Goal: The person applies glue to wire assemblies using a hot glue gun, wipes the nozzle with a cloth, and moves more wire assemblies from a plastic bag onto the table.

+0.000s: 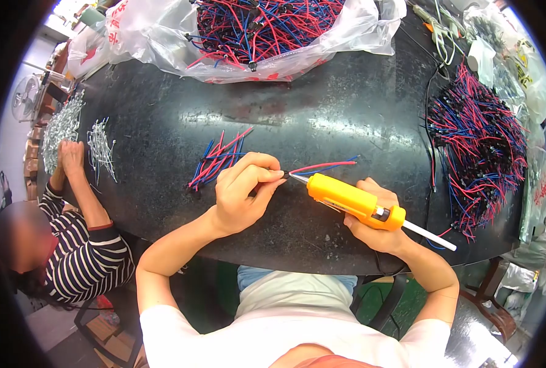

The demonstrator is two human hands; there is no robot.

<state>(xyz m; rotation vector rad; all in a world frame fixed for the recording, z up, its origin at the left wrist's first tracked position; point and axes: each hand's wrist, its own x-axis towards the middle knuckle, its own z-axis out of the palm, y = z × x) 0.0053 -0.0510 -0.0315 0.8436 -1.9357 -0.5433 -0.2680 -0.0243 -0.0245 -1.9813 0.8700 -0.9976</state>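
- My left hand (pixel 246 189) pinches a small black plug (pixel 286 175) over the tabletop (pixel 346 122); its red and blue wires (pixel 323 166) stretch to the right.
- My right hand (pixel 376 238) is wrapped around a yellow glue gun (pixel 345 197), its tip right at the plug.
- A small bundle of wires (pixel 215 161) lies just beyond my left hand.
- A bigger wire heap (pixel 481 147) sits well to the right.
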